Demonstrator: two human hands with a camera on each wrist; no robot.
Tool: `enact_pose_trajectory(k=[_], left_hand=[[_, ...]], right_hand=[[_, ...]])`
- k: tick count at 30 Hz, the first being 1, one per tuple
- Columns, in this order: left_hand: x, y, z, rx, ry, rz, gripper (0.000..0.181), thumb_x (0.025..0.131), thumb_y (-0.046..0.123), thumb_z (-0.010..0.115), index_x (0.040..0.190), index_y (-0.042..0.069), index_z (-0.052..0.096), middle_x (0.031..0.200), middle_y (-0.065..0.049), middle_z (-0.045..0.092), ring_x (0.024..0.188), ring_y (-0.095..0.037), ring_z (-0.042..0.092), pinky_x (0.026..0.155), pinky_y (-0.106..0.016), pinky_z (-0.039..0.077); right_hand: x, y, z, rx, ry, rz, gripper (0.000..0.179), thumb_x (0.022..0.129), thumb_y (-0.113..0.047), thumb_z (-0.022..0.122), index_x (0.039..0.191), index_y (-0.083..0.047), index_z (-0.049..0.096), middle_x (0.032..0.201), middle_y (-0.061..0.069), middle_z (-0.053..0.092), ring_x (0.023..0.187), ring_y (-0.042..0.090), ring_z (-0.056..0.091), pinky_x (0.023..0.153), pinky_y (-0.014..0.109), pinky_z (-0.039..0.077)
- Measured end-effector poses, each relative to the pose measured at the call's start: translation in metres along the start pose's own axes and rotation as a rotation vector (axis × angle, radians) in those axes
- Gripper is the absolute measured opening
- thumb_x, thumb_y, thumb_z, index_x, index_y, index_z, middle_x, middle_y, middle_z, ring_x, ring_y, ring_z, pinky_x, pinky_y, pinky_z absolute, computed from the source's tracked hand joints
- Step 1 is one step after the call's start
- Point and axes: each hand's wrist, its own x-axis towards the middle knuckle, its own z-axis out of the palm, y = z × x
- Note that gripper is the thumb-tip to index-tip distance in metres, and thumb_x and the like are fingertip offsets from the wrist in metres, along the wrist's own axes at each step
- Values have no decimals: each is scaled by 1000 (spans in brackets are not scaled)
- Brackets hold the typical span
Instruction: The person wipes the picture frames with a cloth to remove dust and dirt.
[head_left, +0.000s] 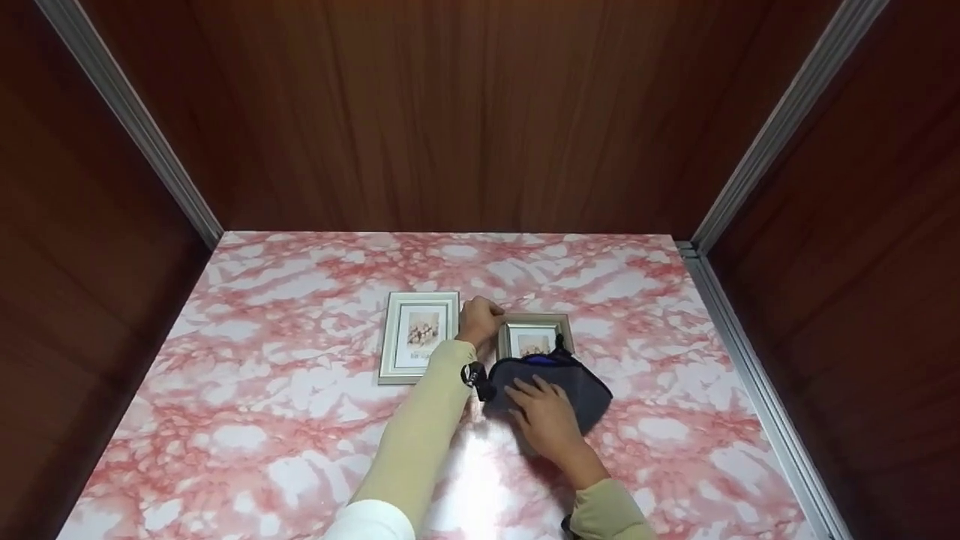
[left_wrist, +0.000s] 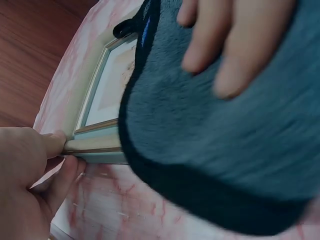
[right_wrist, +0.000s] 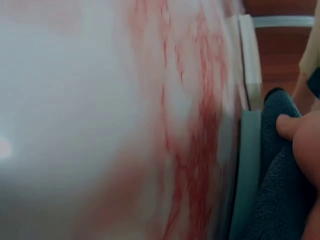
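Note:
My left hand [head_left: 478, 321] pinches the upper left corner of a picture frame [head_left: 534, 319] with a pale gold border, which lies on the table. In the left wrist view its thumb and fingers close on the frame's edge [left_wrist: 95, 146]. A dark grey fleecy cloth [head_left: 594, 391] with black edging and a small loop covers the lower part of that frame. My right hand [head_left: 547, 418] lies on the cloth with its fingers spread and extended, pressing it on the frame. The frame's lower half is hidden under cloth and hand.
A second, similar picture frame [head_left: 385, 345] lies face up to the left, partly behind my left forearm. The table [head_left: 285, 360] has a red and white marbled top. Dark wooden panels [head_left: 450, 112] with grey metal rails [head_left: 750, 375] stand around it.

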Motion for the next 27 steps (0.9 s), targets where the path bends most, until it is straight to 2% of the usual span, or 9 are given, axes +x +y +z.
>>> enact_pose_trajectory(k=[3, 6, 10, 13, 17, 24, 27], left_hand=[[1, 2, -4, 16, -46, -32, 14, 87, 18, 74, 98, 10, 79, 93, -3, 74, 90, -22, 68, 81, -37, 53], [2, 4, -8, 19, -64, -36, 15, 87, 17, 74, 99, 10, 78, 95, -3, 74, 94, -23, 67, 84, -36, 52], [0, 5, -7, 4, -53, -21, 14, 86, 16, 75, 97, 8, 79, 96, -4, 74, 96, -24, 66, 86, -36, 51], [-1, 4, -4, -2, -54, -35, 14, 86, 16, 75, 97, 9, 79, 97, -4, 73, 97, -24, 66, 86, -36, 51], [-2, 3, -2, -10, -56, -40, 14, 86, 13, 74, 97, 8, 79, 96, -5, 73, 97, -25, 66, 86, -37, 51], [0, 2, -1, -8, -39, -6, 13, 85, 10, 74, 96, 6, 78, 93, -6, 74, 93, -24, 68, 83, -36, 52], [1, 1, -2, -15, -25, -11, 12, 84, 9, 74, 95, 6, 78, 93, -6, 74, 94, -24, 68, 84, -36, 52]], right_hand=[[20, 2, 1, -38, -22, 38, 40, 92, -28, 65, 131, -18, 63, 134, 7, 58, 125, 39, 48, 96, 57, 40], [46, 8, 0, -45, -48, 81, 40, 94, -27, 63, 132, -17, 62, 135, 7, 57, 125, 39, 48, 94, 58, 41], [75, 18, 2, -45, -97, 142, 39, 96, -27, 60, 134, -17, 60, 138, 7, 55, 127, 39, 46, 95, 58, 41], [83, 20, 2, -40, -121, 157, 38, 97, -25, 60, 134, -16, 61, 138, 7, 55, 128, 39, 46, 95, 58, 40], [70, 14, -3, 2, -101, 111, 35, 95, -20, 63, 128, -11, 65, 133, 10, 58, 124, 42, 49, 94, 59, 42], [10, -6, -13, 45, -64, -2, 33, 89, -15, 68, 121, -8, 69, 128, 13, 61, 119, 46, 52, 93, 61, 41], [-4, -12, -13, 27, -45, -9, 34, 88, -16, 69, 121, -10, 69, 129, 10, 61, 121, 44, 51, 96, 59, 39]])
